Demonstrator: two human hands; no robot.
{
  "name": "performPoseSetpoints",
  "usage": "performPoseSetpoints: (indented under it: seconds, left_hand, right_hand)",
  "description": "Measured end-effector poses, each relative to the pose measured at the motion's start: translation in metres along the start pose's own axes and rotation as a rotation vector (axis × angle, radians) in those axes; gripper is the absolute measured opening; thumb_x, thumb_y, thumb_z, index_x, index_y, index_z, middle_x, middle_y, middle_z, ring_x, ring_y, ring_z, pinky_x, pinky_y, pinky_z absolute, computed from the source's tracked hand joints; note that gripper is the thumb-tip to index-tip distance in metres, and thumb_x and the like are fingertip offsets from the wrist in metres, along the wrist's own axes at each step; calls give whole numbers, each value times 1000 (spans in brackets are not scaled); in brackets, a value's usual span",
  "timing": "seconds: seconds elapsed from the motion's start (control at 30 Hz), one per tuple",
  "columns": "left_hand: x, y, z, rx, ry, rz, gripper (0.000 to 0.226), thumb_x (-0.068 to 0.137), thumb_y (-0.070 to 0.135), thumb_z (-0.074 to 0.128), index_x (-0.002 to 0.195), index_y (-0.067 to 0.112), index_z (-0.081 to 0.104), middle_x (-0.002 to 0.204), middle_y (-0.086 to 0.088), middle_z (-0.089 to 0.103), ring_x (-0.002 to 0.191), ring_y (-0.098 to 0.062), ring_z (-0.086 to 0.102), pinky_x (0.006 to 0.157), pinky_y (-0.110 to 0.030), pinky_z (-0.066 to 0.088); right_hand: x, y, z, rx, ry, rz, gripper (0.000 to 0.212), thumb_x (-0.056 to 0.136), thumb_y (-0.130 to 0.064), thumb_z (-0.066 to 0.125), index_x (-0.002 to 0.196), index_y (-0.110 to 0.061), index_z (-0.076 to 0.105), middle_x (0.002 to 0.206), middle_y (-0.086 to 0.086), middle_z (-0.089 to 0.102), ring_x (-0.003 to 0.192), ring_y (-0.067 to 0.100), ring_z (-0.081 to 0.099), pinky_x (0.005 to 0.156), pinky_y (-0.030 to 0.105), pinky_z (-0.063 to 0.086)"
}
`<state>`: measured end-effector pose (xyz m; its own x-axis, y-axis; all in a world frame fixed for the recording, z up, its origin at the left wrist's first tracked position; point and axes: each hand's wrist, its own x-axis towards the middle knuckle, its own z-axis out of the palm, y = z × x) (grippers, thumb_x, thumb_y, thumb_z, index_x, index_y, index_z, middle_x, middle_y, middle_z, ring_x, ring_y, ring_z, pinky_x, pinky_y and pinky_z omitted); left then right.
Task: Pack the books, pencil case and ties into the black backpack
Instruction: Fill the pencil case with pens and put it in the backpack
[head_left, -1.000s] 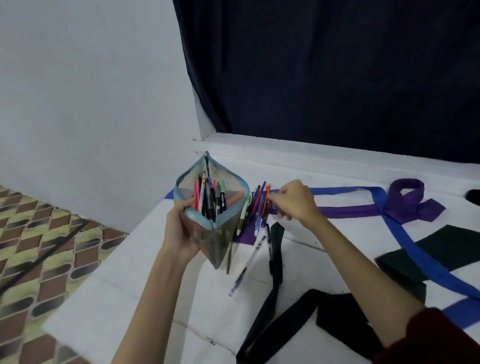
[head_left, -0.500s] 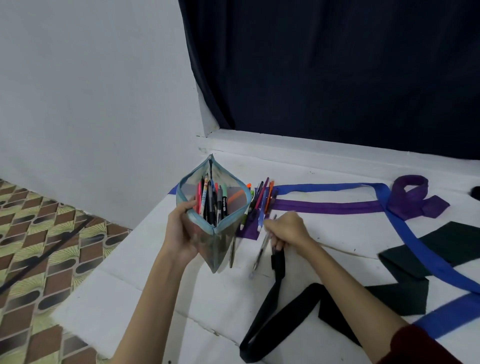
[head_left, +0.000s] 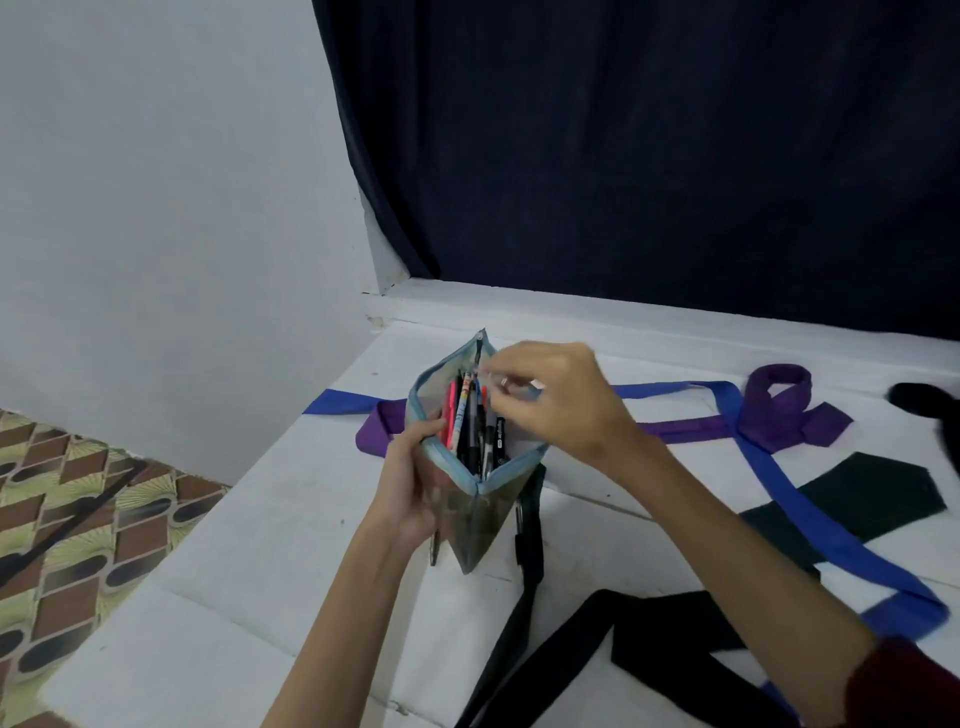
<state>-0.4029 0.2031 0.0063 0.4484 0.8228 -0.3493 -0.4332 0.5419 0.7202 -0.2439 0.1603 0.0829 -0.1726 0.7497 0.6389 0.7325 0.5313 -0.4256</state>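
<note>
Moved right hand (head_left: 558, 400) from white surface (head_left: 260, 561) up over pencil case (head_left: 475, 457) mouth, pinching pens; left hand (head_left: 413, 483) grips upright case, opening facing up directly beneath; ties alongside; backpack unseen

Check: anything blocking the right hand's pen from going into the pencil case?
Nothing visible. The right hand holds a clear pen directly over the open mouth of the pencil case, which the left hand holds upright. The pens already inside leave room on the right.
</note>
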Motion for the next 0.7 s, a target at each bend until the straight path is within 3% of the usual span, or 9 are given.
performPoseSetpoints:
  seconds: [0.1, 0.2, 0.27, 0.43, 0.53, 0.6, 0.7]
  left_hand:
    - [2, -1, 2, -14, -13, -16, 42, 78, 25, 58, 117, 10, 63, 99, -14, 64, 88, -29, 62, 72, -35, 51]
    - [2, 1, -1, -26, -16, -5, 40, 79, 25, 57, 117, 12, 65, 100, -14, 63, 91, -29, 60, 73, -36, 52]
    - [1, 3, -6, -22, -9, -9, 42, 81, 25, 56, 120, 11, 64, 103, -15, 64, 90, -29, 62, 73, -36, 53]
    - [-3, 13, -31, -8, 16, 36, 42, 76, 28, 55, 113, 13, 66, 99, -12, 68, 79, -25, 65, 68, -32, 52]
    - [-10, 24, -49, -25, 55, 73, 39, 74, 28, 54, 108, 11, 67, 93, -10, 70, 74, -24, 67, 63, -30, 53]
    - [-15, 30, -61, -46, 85, 102, 33, 75, 27, 52, 96, 11, 72, 88, -9, 71, 70, -23, 68, 58, -29, 54]
    - [-22, 40, -74, -65, 118, 128, 28, 70, 27, 55, 81, 13, 77, 85, -7, 71, 69, -22, 68, 60, -29, 53]
  right_hand:
    - [-2, 10, 12, -260, -233, -104, 20, 83, -6, 56, 92, -4, 74, 91, 8, 72, 81, 25, 67, 70, 42, 57]
    - [0, 14, 13, -288, -383, 14, 31, 85, -1, 55, 109, -12, 72, 112, 4, 70, 104, 22, 62, 91, 39, 50]
    - [2, 11, 10, -202, -315, 81, 31, 85, 0, 57, 109, -12, 72, 113, 3, 70, 104, 18, 61, 93, 33, 48]
    - [10, 12, 11, 104, 93, 266, 16, 82, -3, 66, 94, -9, 75, 85, -3, 69, 71, 8, 58, 66, 11, 47]
    - [6, 19, 30, 278, 232, 472, 13, 82, 1, 64, 83, -8, 73, 72, 4, 65, 60, 8, 52, 58, 15, 45]
    - [-1, 25, 53, 224, 149, 630, 12, 83, -1, 62, 75, -8, 70, 61, 4, 59, 59, 11, 51, 57, 23, 44]
    - [-12, 28, 94, 93, -203, 753, 24, 81, -12, 64, 58, -9, 58, 54, -2, 51, 67, 17, 55, 62, 25, 38]
